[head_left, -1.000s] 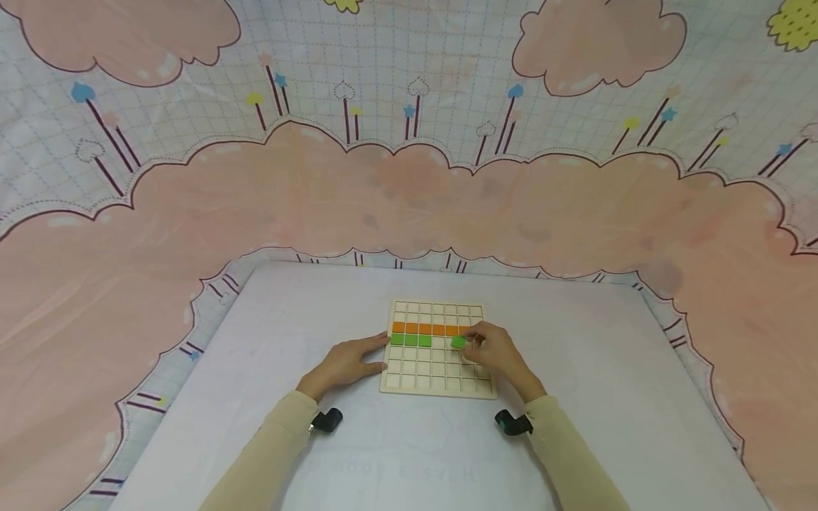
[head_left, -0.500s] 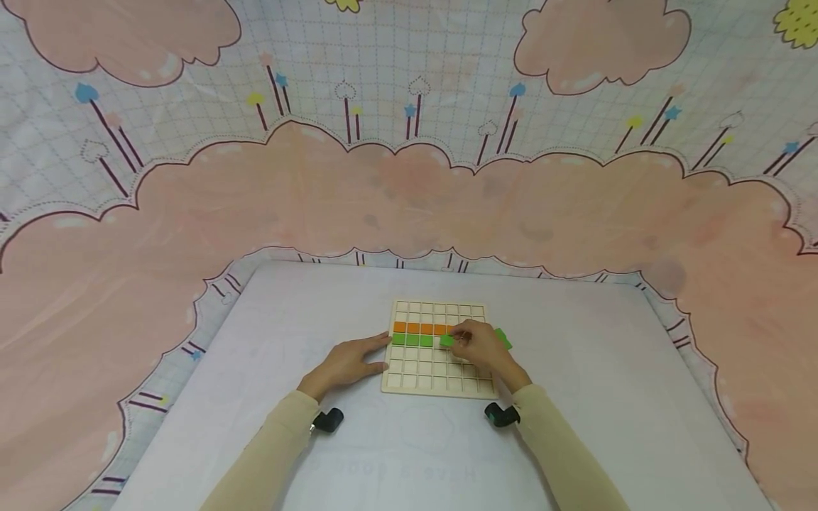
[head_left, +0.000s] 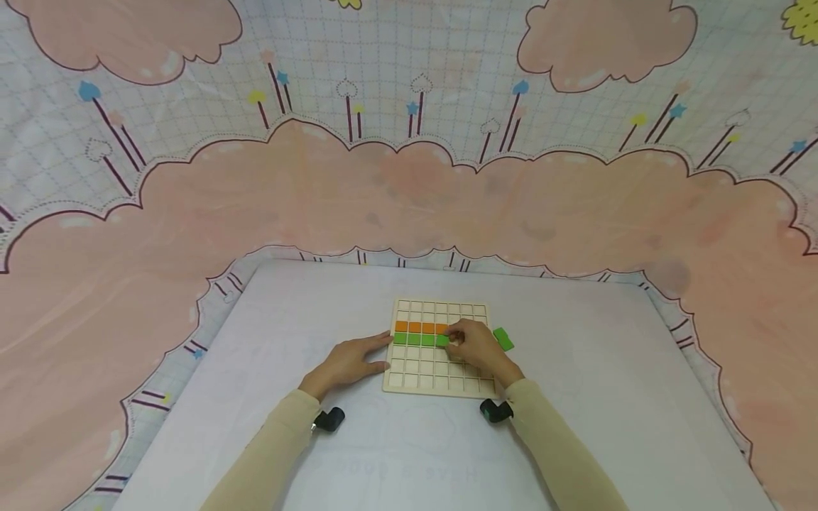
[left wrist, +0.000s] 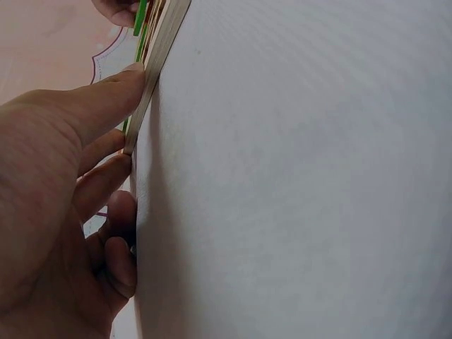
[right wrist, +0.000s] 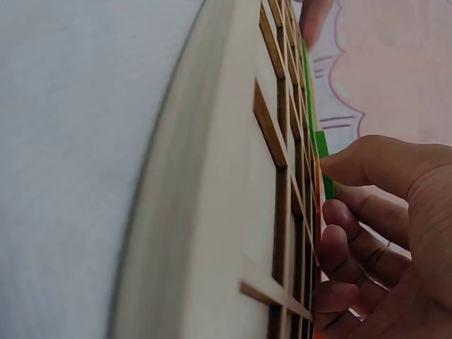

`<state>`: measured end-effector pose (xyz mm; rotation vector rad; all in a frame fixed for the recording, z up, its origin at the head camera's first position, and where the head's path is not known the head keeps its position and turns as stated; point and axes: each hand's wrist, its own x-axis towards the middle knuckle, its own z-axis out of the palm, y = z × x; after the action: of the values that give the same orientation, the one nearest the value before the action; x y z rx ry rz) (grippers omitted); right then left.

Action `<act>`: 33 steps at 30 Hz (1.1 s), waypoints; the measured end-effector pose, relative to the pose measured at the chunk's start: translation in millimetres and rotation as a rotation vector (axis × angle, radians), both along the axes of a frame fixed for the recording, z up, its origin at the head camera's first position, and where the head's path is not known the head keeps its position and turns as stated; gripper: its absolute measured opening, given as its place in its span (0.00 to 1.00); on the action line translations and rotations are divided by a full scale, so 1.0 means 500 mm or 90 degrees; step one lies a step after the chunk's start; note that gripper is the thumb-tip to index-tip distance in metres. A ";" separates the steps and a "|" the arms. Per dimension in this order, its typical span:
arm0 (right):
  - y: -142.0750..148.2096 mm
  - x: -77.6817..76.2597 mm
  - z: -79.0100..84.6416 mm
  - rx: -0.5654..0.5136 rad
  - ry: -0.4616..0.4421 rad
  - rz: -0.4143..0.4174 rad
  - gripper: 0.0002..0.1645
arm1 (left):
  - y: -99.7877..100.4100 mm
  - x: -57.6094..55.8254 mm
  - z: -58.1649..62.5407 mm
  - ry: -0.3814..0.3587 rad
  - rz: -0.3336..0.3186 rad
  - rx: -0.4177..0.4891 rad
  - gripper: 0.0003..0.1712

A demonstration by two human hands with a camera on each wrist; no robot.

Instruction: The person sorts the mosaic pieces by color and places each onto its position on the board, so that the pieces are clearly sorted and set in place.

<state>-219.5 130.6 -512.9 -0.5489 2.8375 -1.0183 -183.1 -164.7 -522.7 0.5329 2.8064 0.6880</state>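
Note:
A pale wooden grid board (head_left: 422, 382) lies on the table, with a row of orange tiles (head_left: 415, 327) and, just nearer, a row of green tiles (head_left: 413, 339). My right hand (head_left: 479, 350) pinches a green tile (right wrist: 324, 162) between thumb and finger. That tile stands tilted at the fourth cell of the green row, its edge above the grid in the right wrist view. My left hand (head_left: 345, 363) rests against the board's left edge, thumb and fingers extended and apart. The right hand hides part of the orange row and the cells below it.
Loose green tiles (head_left: 503, 339) lie on the table just right of the board. The white table (head_left: 396, 447) spreads around it. A cloud-patterned cloth (head_left: 409, 206) hangs behind. A small black camera (head_left: 330, 419) sits at the left wrist.
My right hand has moved left along the green row, carrying the green tile to the fourth cell beside the others. Loose green tiles to the right have come into view. The left hand stays put.

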 end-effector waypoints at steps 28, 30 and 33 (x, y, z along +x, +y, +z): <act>0.006 -0.003 -0.003 -0.037 -0.022 -0.018 0.13 | 0.005 -0.003 0.010 0.006 0.003 0.002 0.36; 0.006 -0.001 -0.003 -0.043 -0.031 -0.021 0.14 | 0.005 -0.002 0.009 0.001 0.005 0.003 0.37; 0.006 0.005 -0.002 -0.056 -0.035 -0.016 0.16 | 0.004 0.001 0.009 -0.004 0.008 0.002 0.36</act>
<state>-216.8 133.6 -513.7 -0.4859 2.7687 -1.1491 -182.5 -162.6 -518.2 0.5138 2.8058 0.6962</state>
